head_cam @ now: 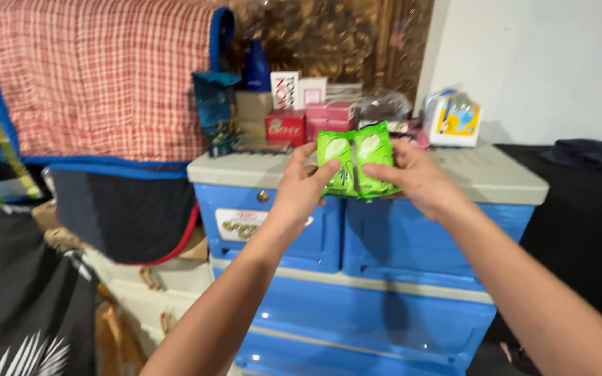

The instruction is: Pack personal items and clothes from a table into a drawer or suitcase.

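Glossy green sachets (355, 161) pinched between left hand (299, 191) and right hand (416, 179); smooth blue plastic drawers (377, 278) below

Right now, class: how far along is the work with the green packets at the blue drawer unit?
Looks done: boxes and a blue bottle already stand on the drawer unit's grey top. In hand: both the left hand and right hand hold the green packets above the front edge. Left: the packets are not set down, and the drawers look closed.
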